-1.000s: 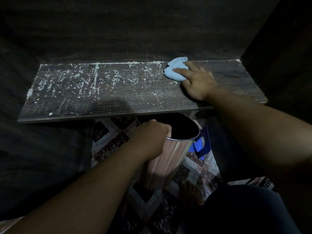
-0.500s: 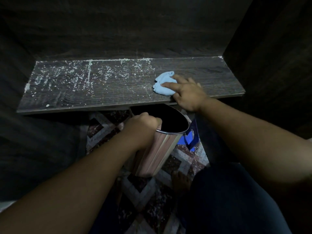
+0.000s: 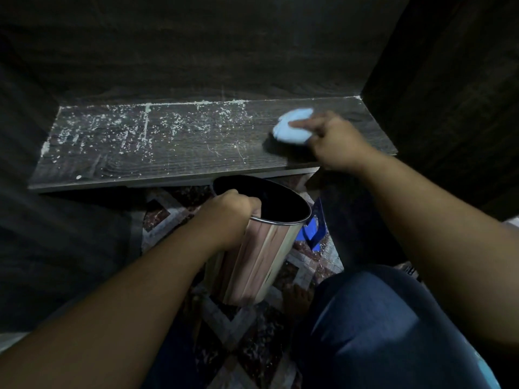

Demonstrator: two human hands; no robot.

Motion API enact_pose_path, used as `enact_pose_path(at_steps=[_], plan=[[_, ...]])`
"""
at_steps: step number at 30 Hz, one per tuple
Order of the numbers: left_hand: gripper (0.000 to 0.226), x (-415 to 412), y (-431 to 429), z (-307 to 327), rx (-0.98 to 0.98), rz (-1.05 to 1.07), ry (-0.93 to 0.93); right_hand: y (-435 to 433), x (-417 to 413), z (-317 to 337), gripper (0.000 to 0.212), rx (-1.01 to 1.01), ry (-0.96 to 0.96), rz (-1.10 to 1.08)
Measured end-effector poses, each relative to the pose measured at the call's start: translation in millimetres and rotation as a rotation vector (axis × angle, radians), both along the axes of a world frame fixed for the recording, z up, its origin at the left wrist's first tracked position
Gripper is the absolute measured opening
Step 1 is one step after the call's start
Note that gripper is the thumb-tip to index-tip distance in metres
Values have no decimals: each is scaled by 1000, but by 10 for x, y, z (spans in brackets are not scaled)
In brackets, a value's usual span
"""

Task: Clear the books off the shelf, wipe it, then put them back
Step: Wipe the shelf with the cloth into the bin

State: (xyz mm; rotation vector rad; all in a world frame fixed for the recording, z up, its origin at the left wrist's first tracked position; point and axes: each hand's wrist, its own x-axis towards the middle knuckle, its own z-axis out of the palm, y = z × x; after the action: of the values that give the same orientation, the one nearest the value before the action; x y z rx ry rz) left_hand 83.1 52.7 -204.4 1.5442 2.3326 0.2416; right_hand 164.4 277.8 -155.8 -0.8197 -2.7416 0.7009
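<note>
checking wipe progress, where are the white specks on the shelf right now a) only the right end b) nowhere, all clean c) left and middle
c: white specks dot the left and middle of the shelf; the right end around the blue cloth under the right hand looks like bare dark wood.

Cloth point(image 3: 293, 126) farther right on shelf point(image 3: 168, 141)

Shelf point(image 3: 182, 153) lies open left of cloth point(image 3: 292, 129); bin point(image 3: 252, 262) below front edge.
</note>
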Motion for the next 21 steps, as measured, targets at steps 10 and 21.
enact_pose_path(at_steps=[10,21], plan=[[25,-84,21,35,45,-11,-16,345,-26,-492,55,226,-312,-256],[25,-112,42,93,-14,18,-12,-106,126,-392,49,115,-147,257]])
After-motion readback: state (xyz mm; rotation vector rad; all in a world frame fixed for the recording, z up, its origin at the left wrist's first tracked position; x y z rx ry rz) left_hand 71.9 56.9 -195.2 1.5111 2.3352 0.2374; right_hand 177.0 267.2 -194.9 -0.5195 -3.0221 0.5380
